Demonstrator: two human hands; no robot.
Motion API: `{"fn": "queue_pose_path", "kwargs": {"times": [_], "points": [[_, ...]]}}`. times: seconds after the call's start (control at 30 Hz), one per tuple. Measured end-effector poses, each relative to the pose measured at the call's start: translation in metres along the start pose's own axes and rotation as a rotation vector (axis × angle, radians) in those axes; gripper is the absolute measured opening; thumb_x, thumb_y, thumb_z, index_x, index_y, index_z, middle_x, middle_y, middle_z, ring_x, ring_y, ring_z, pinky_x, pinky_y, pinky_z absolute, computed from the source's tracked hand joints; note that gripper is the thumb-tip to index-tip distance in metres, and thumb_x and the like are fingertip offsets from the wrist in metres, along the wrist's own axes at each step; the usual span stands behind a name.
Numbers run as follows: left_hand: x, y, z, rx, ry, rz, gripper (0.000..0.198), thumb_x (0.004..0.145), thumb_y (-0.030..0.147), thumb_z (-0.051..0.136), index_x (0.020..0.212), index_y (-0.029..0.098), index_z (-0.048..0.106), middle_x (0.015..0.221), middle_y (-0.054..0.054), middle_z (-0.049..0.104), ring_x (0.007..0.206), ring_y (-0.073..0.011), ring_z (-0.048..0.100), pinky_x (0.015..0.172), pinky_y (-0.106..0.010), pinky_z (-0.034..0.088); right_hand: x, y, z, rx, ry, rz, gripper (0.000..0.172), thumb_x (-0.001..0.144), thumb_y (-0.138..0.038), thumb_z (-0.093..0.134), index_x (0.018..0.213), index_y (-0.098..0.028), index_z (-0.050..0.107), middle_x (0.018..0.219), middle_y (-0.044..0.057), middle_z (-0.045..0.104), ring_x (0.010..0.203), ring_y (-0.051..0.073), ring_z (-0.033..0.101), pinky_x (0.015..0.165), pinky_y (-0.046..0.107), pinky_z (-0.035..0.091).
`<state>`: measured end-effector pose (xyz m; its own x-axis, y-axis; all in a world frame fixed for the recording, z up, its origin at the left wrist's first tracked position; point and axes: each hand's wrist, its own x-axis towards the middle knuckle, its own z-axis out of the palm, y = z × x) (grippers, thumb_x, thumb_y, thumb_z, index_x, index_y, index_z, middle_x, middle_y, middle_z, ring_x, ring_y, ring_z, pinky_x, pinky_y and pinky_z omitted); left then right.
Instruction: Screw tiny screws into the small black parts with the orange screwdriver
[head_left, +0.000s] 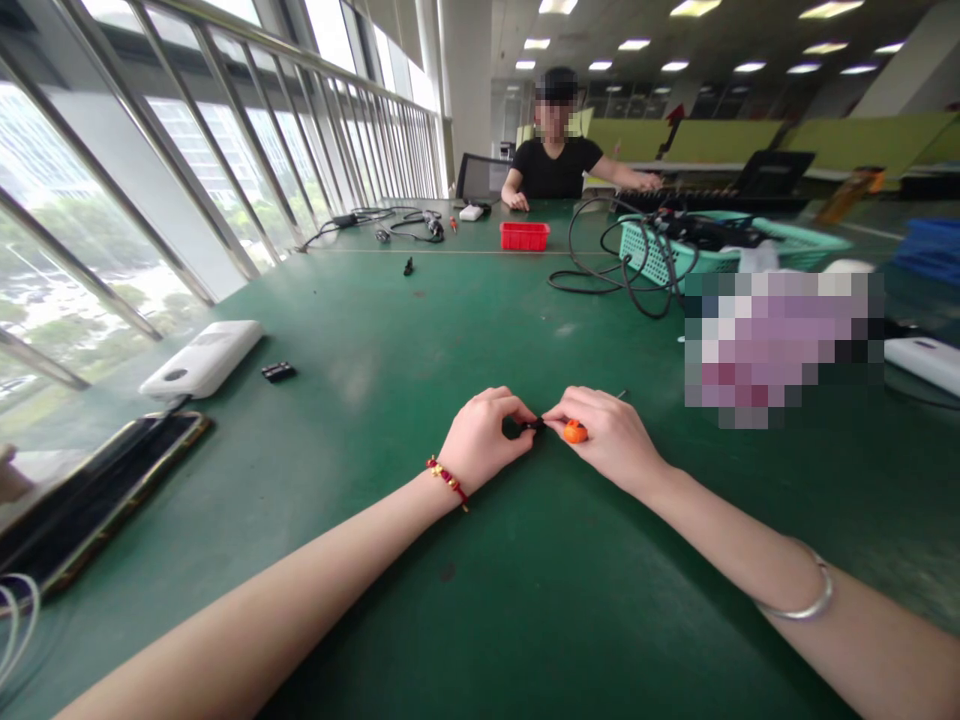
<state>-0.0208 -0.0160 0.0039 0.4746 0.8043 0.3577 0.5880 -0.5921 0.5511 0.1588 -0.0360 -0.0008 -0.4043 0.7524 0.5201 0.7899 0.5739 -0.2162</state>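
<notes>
Near the middle of the green table [480,340], my left hand [487,432] pinches a small black part [534,425] between thumb and fingertips. The fingertips of my right hand [604,435] meet the other side of that part. Tucked in my right hand is a tool with an orange handle end [575,431]; a thin metal shaft [622,395] shows beyond the knuckles. The hands are almost touching, with the black part between them. Another small black piece [279,372] lies to the left of my left hand.
A white power bank [202,360] and a phone [105,490] lie left. Farther back are a small black piece [409,267], cables [420,225], a red tray [524,237] and a teal basket [652,250] with cables. A person [555,165] sits across the table.
</notes>
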Motion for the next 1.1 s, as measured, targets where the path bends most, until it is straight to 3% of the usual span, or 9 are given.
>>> {"fn": "queue_pose_path", "kwargs": {"times": [0.1, 0.2, 0.4, 0.63, 0.83, 1.1], "points": [[0.0, -0.0001, -0.0004, -0.012, 0.0, -0.01, 0.009, 0.069, 0.016, 0.06, 0.075, 0.017, 0.067, 0.078, -0.002, 0.063, 0.076, -0.0157, 0.058, 0.072, -0.027, 0.046, -0.0011, 0.0005, -0.001, -0.005, 0.001, -0.001, 0.012, 0.083, -0.019, 0.054, 0.084, -0.019, 0.066, 0.076, 0.002, 0.061, 0.071, 0.015, 0.055, 0.064, 0.026, 0.04], [-0.0001, -0.0006, -0.0009, -0.024, 0.01, -0.023, 0.009, 0.068, 0.016, 0.061, 0.075, 0.017, 0.067, 0.077, -0.002, 0.063, 0.075, -0.0152, 0.058, 0.071, -0.027, 0.047, -0.0033, 0.0009, -0.0031, 0.004, 0.005, 0.007, 0.021, 0.084, -0.02, 0.053, 0.101, -0.019, 0.065, 0.081, 0.003, 0.062, 0.074, 0.015, 0.055, 0.067, 0.026, 0.042], [0.0002, -0.0042, -0.0001, -0.065, 0.044, -0.067, 0.009, 0.068, 0.016, 0.061, 0.074, 0.017, 0.067, 0.076, -0.001, 0.063, 0.071, -0.0133, 0.059, 0.069, -0.025, 0.047, -0.0053, 0.0001, -0.0045, -0.085, -0.111, -0.03, 0.029, 0.083, -0.013, 0.051, 0.106, -0.022, 0.065, 0.079, 0.002, 0.062, 0.07, 0.015, 0.052, 0.064, 0.027, 0.04], [0.0012, -0.0041, -0.0016, -0.125, 0.063, -0.124, 0.008, 0.067, 0.017, 0.062, 0.073, 0.017, 0.068, 0.074, 0.0, 0.065, 0.069, -0.0118, 0.061, 0.067, -0.023, 0.048, -0.0067, -0.0005, -0.0079, -0.091, -0.114, -0.02, 0.037, 0.082, -0.011, 0.049, 0.117, -0.021, 0.06, 0.08, 0.002, 0.062, 0.069, 0.015, 0.049, 0.064, 0.027, 0.039], [0.0015, -0.0039, -0.0022, -0.121, 0.057, -0.141, 0.007, 0.067, 0.017, 0.062, 0.072, 0.017, 0.067, 0.074, 0.0, 0.066, 0.069, -0.0121, 0.061, 0.067, -0.023, 0.048, -0.0077, 0.0017, -0.0053, -0.067, -0.193, -0.01, 0.041, 0.08, -0.009, 0.05, 0.117, -0.023, 0.06, 0.077, 0.001, 0.061, 0.065, 0.015, 0.045, 0.063, 0.026, 0.039], [0.0014, -0.0041, -0.0017, -0.113, 0.047, -0.141, 0.009, 0.067, 0.017, 0.062, 0.073, 0.017, 0.068, 0.075, -0.001, 0.066, 0.069, -0.0124, 0.061, 0.067, -0.023, 0.048, -0.008, 0.0041, -0.0067, -0.019, -0.158, 0.036, 0.041, 0.081, -0.012, 0.049, 0.119, -0.024, 0.059, 0.081, 0.002, 0.063, 0.067, 0.015, 0.049, 0.065, 0.026, 0.04]]}}
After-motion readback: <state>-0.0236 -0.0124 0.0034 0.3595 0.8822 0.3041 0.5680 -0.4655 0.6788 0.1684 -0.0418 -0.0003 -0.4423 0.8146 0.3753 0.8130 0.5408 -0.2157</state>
